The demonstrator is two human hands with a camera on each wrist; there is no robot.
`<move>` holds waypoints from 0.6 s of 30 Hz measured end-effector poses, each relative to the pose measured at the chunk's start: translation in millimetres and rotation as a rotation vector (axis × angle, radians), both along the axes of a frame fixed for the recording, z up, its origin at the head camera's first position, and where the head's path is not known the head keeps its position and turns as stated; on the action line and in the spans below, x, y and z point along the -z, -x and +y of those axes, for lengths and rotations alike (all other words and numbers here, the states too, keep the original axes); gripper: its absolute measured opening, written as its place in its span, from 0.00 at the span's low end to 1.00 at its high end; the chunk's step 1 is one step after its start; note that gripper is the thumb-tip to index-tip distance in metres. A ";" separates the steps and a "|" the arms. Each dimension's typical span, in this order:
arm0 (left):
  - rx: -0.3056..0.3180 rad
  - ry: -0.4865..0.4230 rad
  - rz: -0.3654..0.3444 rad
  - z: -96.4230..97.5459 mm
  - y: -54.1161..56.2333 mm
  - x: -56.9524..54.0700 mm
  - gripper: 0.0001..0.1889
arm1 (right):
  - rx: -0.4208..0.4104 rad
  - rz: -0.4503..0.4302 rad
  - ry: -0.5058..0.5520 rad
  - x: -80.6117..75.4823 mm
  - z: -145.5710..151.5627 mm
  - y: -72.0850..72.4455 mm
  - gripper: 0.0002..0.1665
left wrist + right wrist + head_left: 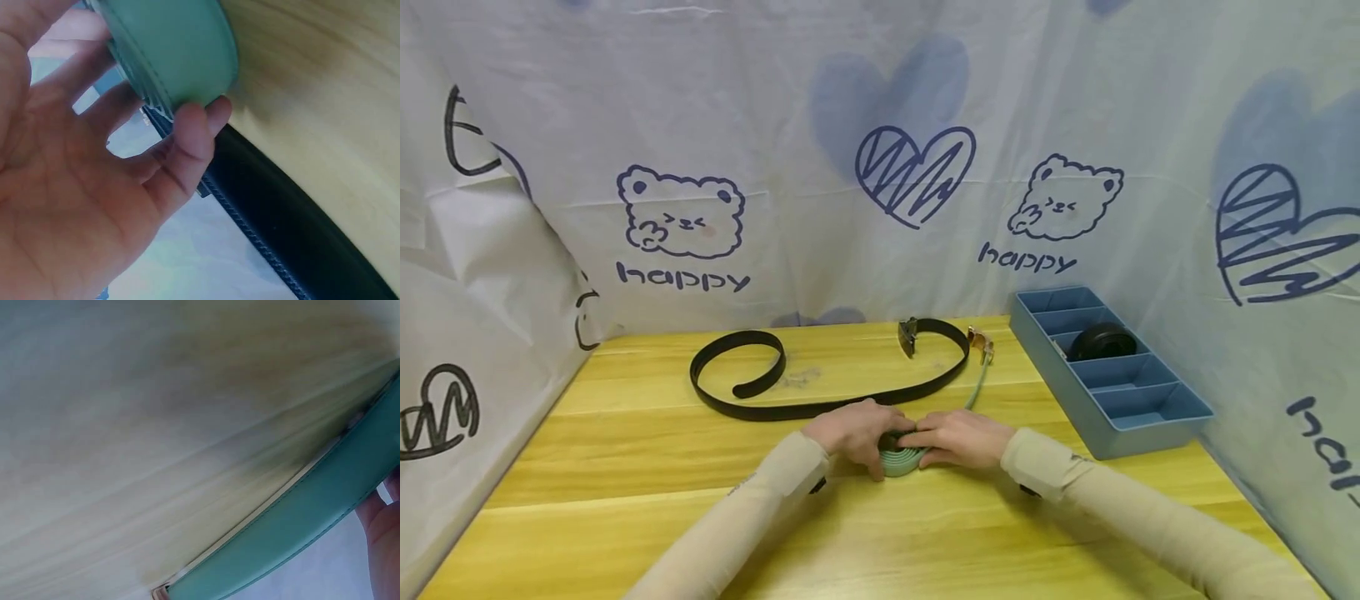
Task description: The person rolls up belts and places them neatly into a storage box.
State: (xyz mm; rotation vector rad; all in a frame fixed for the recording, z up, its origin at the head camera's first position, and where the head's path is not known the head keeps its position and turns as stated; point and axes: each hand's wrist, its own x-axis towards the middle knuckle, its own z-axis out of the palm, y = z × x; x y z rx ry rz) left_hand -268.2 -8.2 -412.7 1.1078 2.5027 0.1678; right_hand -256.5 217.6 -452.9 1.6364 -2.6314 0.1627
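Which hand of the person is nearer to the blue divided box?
Right. The right hand is left of the blue divided box, at the nearer side of the rolled green belt; the left hand grips the belt's other side, farther away.

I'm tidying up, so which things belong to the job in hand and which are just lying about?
Job in hand:
partly coiled green belt
its gold-toned buckle

Apparently lying about:
black belt
blue compartment box
round black item inside it
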 end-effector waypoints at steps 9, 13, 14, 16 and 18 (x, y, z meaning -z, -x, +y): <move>-0.107 0.052 0.142 4.8 -10.8 2.7 0.44 | -0.016 0.005 -0.008 -7.9 -8.9 -0.8 0.20; -0.118 0.033 0.185 4.6 -10.1 6.2 0.38 | -0.020 0.012 0.012 -7.6 -9.2 -0.6 0.19; -0.105 0.028 0.184 4.0 -9.0 6.3 0.38 | -0.022 0.013 0.017 -7.6 -8.6 -0.3 0.20; -0.077 0.027 0.165 1.7 -6.6 5.7 0.38 | -0.018 0.012 0.023 -7.4 -6.6 0.5 0.21; -0.056 0.030 0.125 -1.0 -3.7 4.5 0.41 | -0.012 0.017 0.026 -7.0 -4.1 2.2 0.23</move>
